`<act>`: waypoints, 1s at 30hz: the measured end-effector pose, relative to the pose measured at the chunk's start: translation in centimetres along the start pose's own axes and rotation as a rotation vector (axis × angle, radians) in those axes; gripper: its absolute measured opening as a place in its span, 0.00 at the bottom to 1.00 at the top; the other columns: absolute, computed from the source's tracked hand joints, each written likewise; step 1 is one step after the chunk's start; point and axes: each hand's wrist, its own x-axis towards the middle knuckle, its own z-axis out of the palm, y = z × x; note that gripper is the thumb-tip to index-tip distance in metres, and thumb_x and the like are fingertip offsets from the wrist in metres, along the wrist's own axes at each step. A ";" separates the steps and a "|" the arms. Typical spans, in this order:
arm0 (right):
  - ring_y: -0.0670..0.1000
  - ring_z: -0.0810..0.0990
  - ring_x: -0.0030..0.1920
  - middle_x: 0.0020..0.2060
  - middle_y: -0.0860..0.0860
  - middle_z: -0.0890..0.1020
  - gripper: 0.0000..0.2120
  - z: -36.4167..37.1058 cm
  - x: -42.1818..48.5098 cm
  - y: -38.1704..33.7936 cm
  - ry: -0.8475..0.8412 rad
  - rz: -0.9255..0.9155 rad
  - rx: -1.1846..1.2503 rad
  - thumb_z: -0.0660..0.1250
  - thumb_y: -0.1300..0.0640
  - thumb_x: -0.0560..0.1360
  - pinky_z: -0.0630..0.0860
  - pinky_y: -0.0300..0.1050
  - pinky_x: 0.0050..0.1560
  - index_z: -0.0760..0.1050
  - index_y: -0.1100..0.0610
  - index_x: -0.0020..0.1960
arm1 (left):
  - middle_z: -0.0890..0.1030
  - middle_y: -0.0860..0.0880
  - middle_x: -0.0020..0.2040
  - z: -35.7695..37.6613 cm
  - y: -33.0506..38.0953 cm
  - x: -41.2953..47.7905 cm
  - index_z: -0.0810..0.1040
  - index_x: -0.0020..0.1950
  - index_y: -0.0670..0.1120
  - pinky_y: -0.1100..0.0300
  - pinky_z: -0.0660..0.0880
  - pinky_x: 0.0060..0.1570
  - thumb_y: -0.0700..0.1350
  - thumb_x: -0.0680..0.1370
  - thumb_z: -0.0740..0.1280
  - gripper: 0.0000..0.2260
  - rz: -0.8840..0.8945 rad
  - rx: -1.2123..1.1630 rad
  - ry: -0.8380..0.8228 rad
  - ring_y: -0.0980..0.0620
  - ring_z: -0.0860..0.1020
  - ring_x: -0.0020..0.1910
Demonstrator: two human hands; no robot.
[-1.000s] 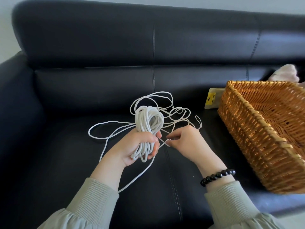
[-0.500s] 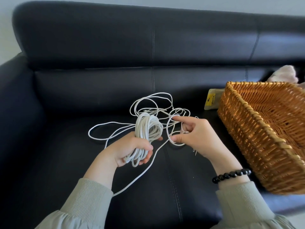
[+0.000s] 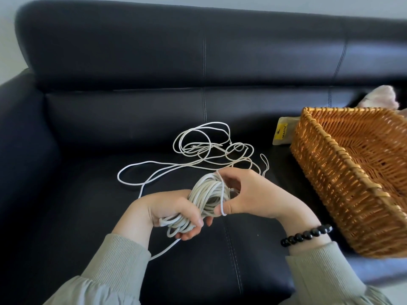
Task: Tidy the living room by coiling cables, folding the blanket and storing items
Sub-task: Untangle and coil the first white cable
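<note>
As the right hand (image 3: 253, 194) has swung back from the loose tangle to the coil (image 3: 209, 194), one more turn is laid on, with a strand caught between its thumb and curled fingers. The left hand (image 3: 174, 212) keeps its grip closed round the coil's near end. Held above the sofa (image 3: 88, 216) seat, the coil now tilts, long axis near-left to far-right. Beyond, much cable (image 3: 198, 148) lies slack, so coiling seems unfinished; the basket (image 3: 352, 172) stands right.
</note>
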 end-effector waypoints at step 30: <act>0.58 0.78 0.41 0.44 0.60 0.79 0.25 0.0 0.1 2.2 -0.319 0.066 0.451 0.57 0.43 0.76 0.76 0.53 0.45 0.74 0.65 0.56 | 0.74 0.46 0.27 0.3 0.9 -0.9 0.74 0.45 0.39 0.62 0.71 0.28 0.40 0.68 0.65 0.08 -0.012 0.099 0.060 0.51 0.73 0.26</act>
